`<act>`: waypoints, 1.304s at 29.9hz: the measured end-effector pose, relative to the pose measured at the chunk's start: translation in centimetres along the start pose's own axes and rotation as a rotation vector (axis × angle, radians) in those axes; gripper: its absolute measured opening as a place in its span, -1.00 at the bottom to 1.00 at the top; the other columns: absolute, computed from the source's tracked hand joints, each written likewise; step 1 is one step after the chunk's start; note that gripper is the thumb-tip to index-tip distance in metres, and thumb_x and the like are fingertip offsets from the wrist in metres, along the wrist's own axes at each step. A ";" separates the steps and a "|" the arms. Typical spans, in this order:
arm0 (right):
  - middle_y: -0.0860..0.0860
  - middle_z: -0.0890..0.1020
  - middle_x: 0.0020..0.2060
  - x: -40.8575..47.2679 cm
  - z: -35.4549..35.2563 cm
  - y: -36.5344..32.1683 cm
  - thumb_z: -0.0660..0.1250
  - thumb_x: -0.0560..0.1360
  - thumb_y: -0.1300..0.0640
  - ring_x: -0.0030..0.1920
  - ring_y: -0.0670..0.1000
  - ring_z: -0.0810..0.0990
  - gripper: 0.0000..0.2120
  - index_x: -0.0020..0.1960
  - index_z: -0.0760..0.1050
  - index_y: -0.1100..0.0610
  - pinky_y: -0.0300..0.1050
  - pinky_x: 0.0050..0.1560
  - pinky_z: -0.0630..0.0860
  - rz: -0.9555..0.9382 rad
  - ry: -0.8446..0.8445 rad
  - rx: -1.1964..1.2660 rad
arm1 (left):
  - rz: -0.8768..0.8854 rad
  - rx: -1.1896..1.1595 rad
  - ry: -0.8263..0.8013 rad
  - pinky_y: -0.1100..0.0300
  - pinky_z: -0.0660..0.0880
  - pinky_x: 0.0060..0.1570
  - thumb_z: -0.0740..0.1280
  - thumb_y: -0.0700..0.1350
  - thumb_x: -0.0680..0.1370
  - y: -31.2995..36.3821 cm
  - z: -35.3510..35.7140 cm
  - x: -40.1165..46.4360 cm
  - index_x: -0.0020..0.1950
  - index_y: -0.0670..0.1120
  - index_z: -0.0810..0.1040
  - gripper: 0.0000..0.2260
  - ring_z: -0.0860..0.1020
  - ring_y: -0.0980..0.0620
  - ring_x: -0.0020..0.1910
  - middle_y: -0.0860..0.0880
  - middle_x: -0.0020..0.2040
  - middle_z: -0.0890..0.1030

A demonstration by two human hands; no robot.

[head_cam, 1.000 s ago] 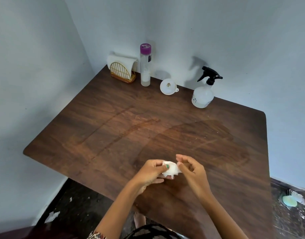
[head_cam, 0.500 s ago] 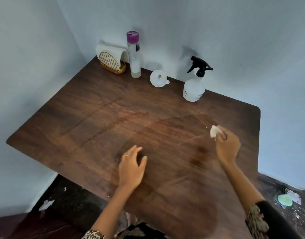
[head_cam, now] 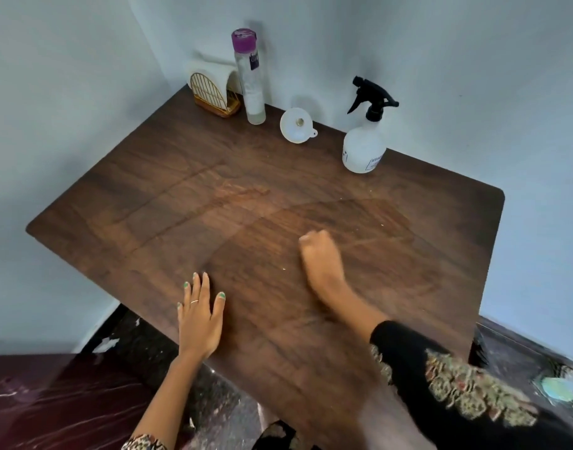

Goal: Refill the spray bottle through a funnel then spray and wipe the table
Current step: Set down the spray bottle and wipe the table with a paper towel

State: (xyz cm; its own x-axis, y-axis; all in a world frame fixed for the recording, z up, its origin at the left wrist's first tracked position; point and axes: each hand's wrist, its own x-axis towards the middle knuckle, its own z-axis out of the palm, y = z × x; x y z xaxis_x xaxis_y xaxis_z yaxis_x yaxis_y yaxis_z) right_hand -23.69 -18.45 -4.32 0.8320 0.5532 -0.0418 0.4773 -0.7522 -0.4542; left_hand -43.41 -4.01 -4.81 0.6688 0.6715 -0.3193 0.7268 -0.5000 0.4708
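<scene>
I see a dark wood-grain desk (head_cam: 168, 196) set into a corner of pale blue walls (head_cam: 67, 92), with a dark speckled floor (head_cam: 220, 414) visible below its near edge. A broad patch across the centre and right of the surface reads differently from the rest, with faint streaks and small pale specks in it. Along the far edge, from left to right, stand a gold wire napkin holder (head_cam: 213, 92) with white napkins, a tall clear bottle (head_cam: 251, 79) with a purple cap just beside it, a white funnel (head_cam: 297, 125) lying tilted on the desk, and the spray bottle (head_cam: 364, 141), upright with its black trigger head, well apart from both hands. I read the left hand (head_cam: 199, 316) as lying flat on the desk near the front left edge, fingers (head_cam: 204, 287) extended and slightly spread, gripping nothing. The right hand (head_cam: 322, 261) is blurred at the middle of the desk, fingers curled into a closed fist; I cannot tell whether anything is enclosed in it. The right forearm wears a black patterned sleeve (head_cam: 440, 375) and crosses the near right corner. The centre, the left half and the right edge of the desk carry no objects, and the items at the back stand close to the wall. Some pale debris (head_cam: 557, 386) lies on the floor at the lower right.
</scene>
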 end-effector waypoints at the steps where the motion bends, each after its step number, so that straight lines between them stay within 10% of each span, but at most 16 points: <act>1: 0.28 0.57 -0.12 -1.9 1.0 -2.5 0.10 0.54 0.30 -0.14 0.22 0.51 -0.79 -0.09 0.52 0.30 0.02 -0.09 0.39 -0.096 -0.088 -0.035 | -0.003 -0.019 -0.008 -0.09 -0.17 0.47 0.03 0.03 0.65 0.0 -0.1 0.0 0.55 -0.04 -0.01 -0.51 -0.16 -0.01 0.54 -0.01 0.57 -0.05; 4: 0.22 0.59 -0.22 -9.1 3.1 -8.3 0.14 0.47 0.33 -0.38 0.08 0.38 -0.81 -0.17 0.53 0.29 -0.06 -0.25 0.50 -0.392 -0.190 0.013 | -0.005 -0.069 -0.015 -0.09 -0.19 0.46 0.02 0.01 0.66 -0.1 -0.3 0.2 0.55 -0.05 0.02 -0.53 -0.15 -0.01 0.54 -0.02 0.57 -0.04; 8: 0.08 0.60 -0.22 -16.4 5.9 -9.8 0.20 0.42 0.32 -0.20 0.11 0.53 -0.81 -0.23 0.59 0.22 -0.11 -0.28 0.55 -0.811 -0.370 -0.084 | 0.010 -0.064 -0.047 -0.09 -0.21 0.46 0.00 0.02 0.66 -0.6 -0.5 0.3 0.55 -0.06 0.01 -0.53 -0.16 -0.02 0.54 -0.02 0.57 -0.05; 12: 0.18 0.68 -0.01 -17.6 4.3 -8.8 0.31 0.45 0.35 -0.02 0.06 0.65 -0.80 0.03 0.64 0.26 -0.24 -0.02 0.55 -0.410 -0.729 0.454 | -0.007 -0.103 -0.110 -0.10 -0.20 0.46 0.03 0.02 0.66 -0.3 -1.5 0.0 0.54 -0.07 0.08 -0.53 -0.14 -0.02 0.55 -0.03 0.57 -0.03; 16: 0.11 0.65 -0.31 -16.4 -1.3 -7.2 0.41 0.41 0.34 -0.38 -0.17 0.59 -0.94 -0.13 0.62 0.24 -0.29 -0.32 0.54 0.184 -0.443 1.119 | 0.011 -0.385 -0.191 0.09 0.23 0.38 0.12 0.00 0.64 2.5 -3.0 -2.0 0.35 -0.13 0.46 -0.64 0.33 -0.04 0.42 -0.10 0.43 0.40; 19: 0.09 0.61 -0.34 -15.3 -4.4 -5.5 0.36 0.41 0.46 -0.46 -0.11 0.59 -0.83 -0.16 0.53 0.21 -0.28 -0.42 0.56 0.414 -0.219 1.261 | -0.040 -0.727 -0.403 0.32 0.53 -0.13 0.15 0.00 0.63 6.4 -3.8 -5.1 0.05 -0.19 0.62 -0.66 0.65 0.02 -0.10 -0.14 -0.03 0.67; 26: 0.14 0.63 -0.31 -16.4 -7.6 -3.3 0.43 0.37 0.39 -0.36 -0.02 0.56 -0.89 -0.21 0.61 0.21 -0.27 -0.34 0.53 0.502 0.050 1.103 | -0.033 -0.869 -0.622 0.36 0.56 -0.27 0.33 -0.17 0.55 10.2 -2.1 -8.1 -0.06 -0.17 0.64 -0.89 0.67 0.13 -0.32 0.00 -0.33 0.69; 31: -0.03 0.65 -0.36 -18.0 -6.5 -3.0 0.48 0.34 0.23 -0.35 -0.13 0.59 -0.91 -0.22 0.60 0.10 -0.29 -0.28 0.48 0.610 0.359 0.654 | 0.130 -0.647 -0.347 0.20 0.60 -0.24 0.44 -0.21 0.45 12.2 0.6 -10.0 -0.15 -0.19 0.71 -0.93 0.65 0.13 -0.31 -0.09 -0.29 0.69; 39: 0.11 0.69 -0.24 -19.9 -9.0 1.2 0.39 0.47 0.26 -0.20 -0.02 0.66 -0.93 -0.12 0.64 0.24 -0.24 -0.14 0.61 0.660 0.224 1.248 | 0.318 -0.494 -0.202 0.43 0.40 -0.39 0.49 -0.16 0.39 15.6 4.6 -11.5 -0.27 -0.09 0.70 -0.95 0.58 0.26 -0.39 0.01 -0.37 0.68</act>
State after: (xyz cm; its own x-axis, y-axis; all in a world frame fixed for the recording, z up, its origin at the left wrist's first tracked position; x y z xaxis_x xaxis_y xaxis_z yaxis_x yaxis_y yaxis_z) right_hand -37.16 -33.56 3.99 0.8824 0.0760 -0.4643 -0.4670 0.0221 -0.8840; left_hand -39.04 -22.00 2.44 0.8921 0.3901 -0.2278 0.3613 -0.3134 0.8782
